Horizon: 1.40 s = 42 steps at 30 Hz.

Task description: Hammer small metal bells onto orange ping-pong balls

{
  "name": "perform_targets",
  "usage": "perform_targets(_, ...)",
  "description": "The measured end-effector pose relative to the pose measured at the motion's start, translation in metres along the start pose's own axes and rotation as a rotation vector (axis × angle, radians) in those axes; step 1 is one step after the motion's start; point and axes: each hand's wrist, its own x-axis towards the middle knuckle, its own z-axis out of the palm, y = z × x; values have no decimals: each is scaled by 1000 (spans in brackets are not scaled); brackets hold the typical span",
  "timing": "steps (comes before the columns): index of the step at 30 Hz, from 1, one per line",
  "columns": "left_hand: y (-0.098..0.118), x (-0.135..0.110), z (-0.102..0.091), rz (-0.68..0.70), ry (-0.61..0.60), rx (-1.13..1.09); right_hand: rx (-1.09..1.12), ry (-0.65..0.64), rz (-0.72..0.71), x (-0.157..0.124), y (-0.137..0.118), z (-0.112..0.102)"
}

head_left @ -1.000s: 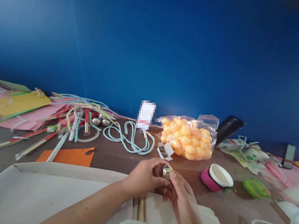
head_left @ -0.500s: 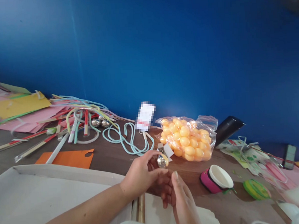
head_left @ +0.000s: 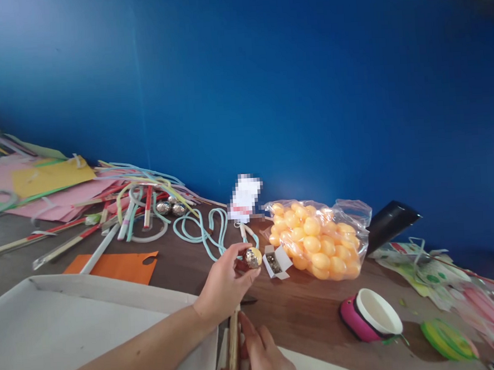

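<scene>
Blue wall (head_left: pixel 283 88) backs the brown table (head_left: pixel 305 312), left hand (head_left: pixel 222 287) holding a silvery ball (head_left: pixel 252 258).

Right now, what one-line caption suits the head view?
Left hand holding a shiny silver ball, right hand at a tan rod, with a bag of orange balls beyond.

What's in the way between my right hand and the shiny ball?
Partly your left hand, which holds the shiny ball: its thumb is on the side facing your right hand. A small dark object also shows between them, below that thumb.
</scene>
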Motion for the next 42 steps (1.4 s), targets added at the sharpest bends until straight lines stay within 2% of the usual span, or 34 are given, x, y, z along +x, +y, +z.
perform_targets(4,-1,1,0,7,-4,-9,134,15,32,1,10,3)
perform_targets(9,-6,3,0,39,38,-1,562,-57,102,7,32,-1)
perform_targets(14,-13,6,-1,139,143,79,1000,-133,249,12,37,-17)
perform_targets(16,-14,7,-2,147,152,121,1143,-80,261,10,34,-22)
perform_targets(20,-13,7,-2,131,141,185,1287,168,216,3,24,-27)
perform_targets(23,-12,4,-1,138,120,207,1315,287,188,0,18,-29)
perform_targets(28,-11,1,1,180,77,232,1191,399,125,0,20,-27)
perform_targets(34,-10,-1,2,206,21,247,999,359,86,1,29,-23)
perform_targets(42,-9,0,1,212,30,285,977,375,114,1,29,-25)
